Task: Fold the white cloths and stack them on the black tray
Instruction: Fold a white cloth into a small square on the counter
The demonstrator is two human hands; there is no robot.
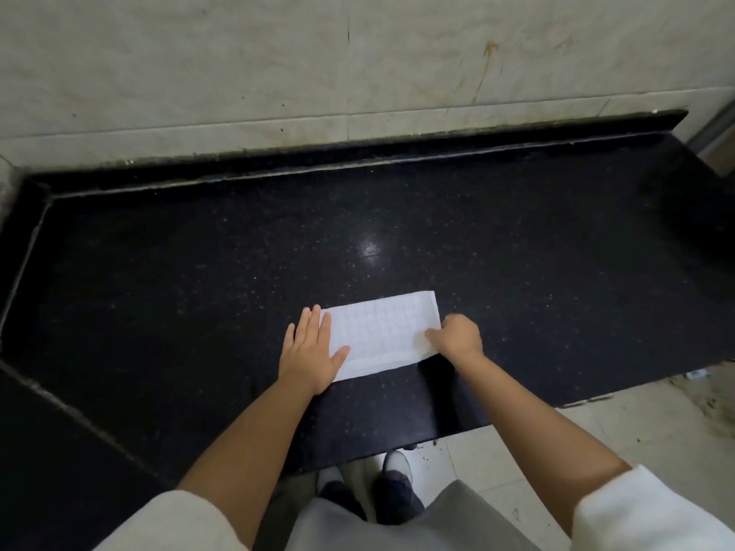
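A white cloth (384,332) with a faint grid pattern lies folded into a long rectangle on the black speckled counter (199,272), near its front edge. My left hand (312,349) lies flat with straight fingers on the cloth's left end. My right hand (457,336) is at the cloth's right end, fingers curled, pinching the right edge. No black tray is in view.
A raised black lip (358,153) runs along the back of the counter under a pale tiled wall (278,65). The counter's front edge is just below the cloth. Below are pale floor tiles (596,431) and my feet (370,491).
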